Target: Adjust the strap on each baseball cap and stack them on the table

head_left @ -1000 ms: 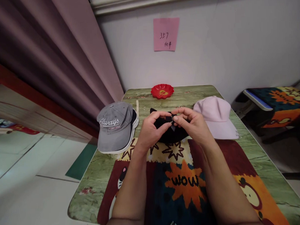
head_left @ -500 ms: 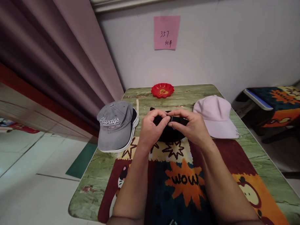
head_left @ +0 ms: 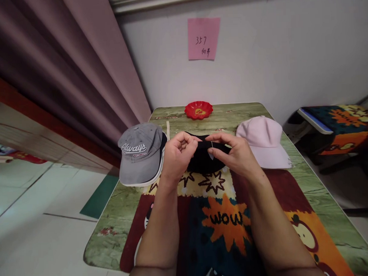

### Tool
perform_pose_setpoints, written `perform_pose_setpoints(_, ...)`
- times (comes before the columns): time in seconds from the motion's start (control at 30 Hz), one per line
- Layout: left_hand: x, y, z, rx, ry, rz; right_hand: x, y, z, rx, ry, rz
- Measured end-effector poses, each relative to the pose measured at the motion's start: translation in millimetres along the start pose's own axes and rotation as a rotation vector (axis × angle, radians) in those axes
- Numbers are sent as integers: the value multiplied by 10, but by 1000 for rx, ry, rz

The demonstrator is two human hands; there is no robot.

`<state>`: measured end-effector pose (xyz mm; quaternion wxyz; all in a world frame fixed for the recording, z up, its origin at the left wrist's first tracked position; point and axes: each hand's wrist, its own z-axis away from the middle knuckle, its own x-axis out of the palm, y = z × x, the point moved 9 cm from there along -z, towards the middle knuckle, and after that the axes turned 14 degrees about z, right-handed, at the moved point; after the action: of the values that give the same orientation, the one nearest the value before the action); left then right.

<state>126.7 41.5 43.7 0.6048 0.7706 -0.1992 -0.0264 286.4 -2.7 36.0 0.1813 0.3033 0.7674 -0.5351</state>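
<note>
A black cap (head_left: 204,159) is held above the patterned mat, its back strap turned toward me. My left hand (head_left: 180,154) pinches the left part of that strap between thumb and fingertips. At the strap's right side, near a small light-coloured line like a buckle or loop, my right hand (head_left: 234,152) grips it with thumb below and fingers above. To the left lies a grey cap (head_left: 140,151) with "Always" lettering, stacked on other caps whose dark and white edges show. A pale pink cap (head_left: 264,141) rests on the right.
A red scalloped dish (head_left: 198,110) stands at the back of the green wood-patterned table (head_left: 103,237). The colourful mat (head_left: 218,241) lies under my forearms. Purple curtains (head_left: 109,68) hang at the left, and a pink note (head_left: 204,38) is stuck on the wall. Another small table (head_left: 343,124) stands at the right.
My left hand has slid left along the strap, so the hands are further apart and more of the strap shows between them. The right hand stays near the buckle area.
</note>
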Motion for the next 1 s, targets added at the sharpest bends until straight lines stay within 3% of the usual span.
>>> perform_pose_setpoints(0.17, 39, -57, 9, -49, 4, 55, -9, -105, -6, -72, 15, -88)
perform_pose_setpoints(0.37, 72, -133, 1, -115, 18, 123, 32, 45, -23, 94, -3, -306)
perform_pose_setpoints(0.57, 115, -111, 11, -71, 29, 95, -29, -37, -23, 1, 24, -154)
perform_pose_setpoints(0.67, 150, -125, 27, -90, -32, 54, -34, 14, -33, 8, 56, -199)
perform_pose_setpoints(0.83, 310, -285, 63, -184, -261, -97, 31, 192, -47, 130, 64, -430)
perform_pose_setpoints(1.0, 261, -342, 0, -122, -172, -185, 28, 253, -15, 194, 72, -472)
